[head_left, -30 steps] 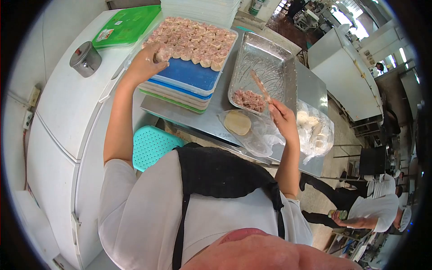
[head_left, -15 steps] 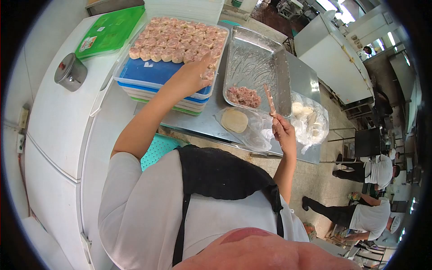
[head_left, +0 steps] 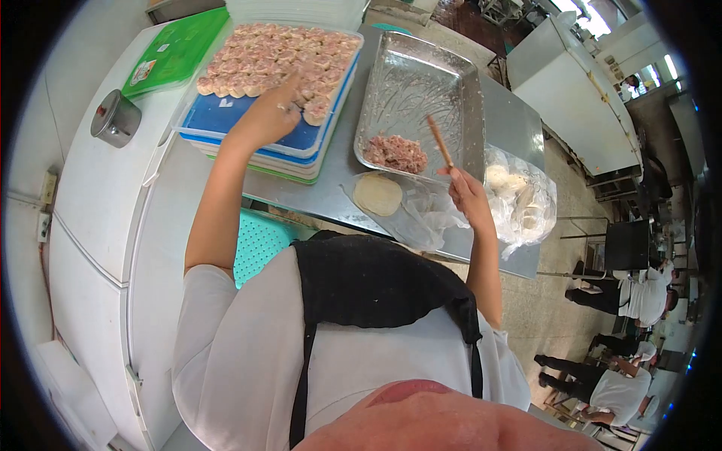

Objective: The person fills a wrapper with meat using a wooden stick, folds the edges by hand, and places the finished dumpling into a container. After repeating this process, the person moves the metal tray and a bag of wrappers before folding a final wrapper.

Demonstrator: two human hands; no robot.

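My left hand (head_left: 269, 119) reaches over the clear plastic tub, its fingers stretched out at the front edge of the rows of open-topped meat dumplings (head_left: 278, 56). The fingertips touch or hover just above the dumplings; I cannot tell which. No dumpling shows in its grasp. A single dumpling (head_left: 316, 113) stands by the thumb on the blue base (head_left: 214, 116). My right hand (head_left: 468, 197) is closed round the lower end of a narrow flat spreading stick (head_left: 438, 140), which points up over the metal tray (head_left: 476, 98). Ground meat filling (head_left: 396, 153) is heaped in the tray's near left corner.
A stack of round wrappers (head_left: 377, 194) lies on a plastic bag before the tray. A bag of pale dough pieces (head_left: 519, 195) sits to the right. On the left are a lidded metal pot (head_left: 116, 119) and a green lid (head_left: 177, 52). Other people (head_left: 620, 391) stand far right.
My left hand has shifted left, away from the tub's right side, revealing the dumpling by the thumb. The stick in my right hand has swung to lean further left. The view has shifted slightly.
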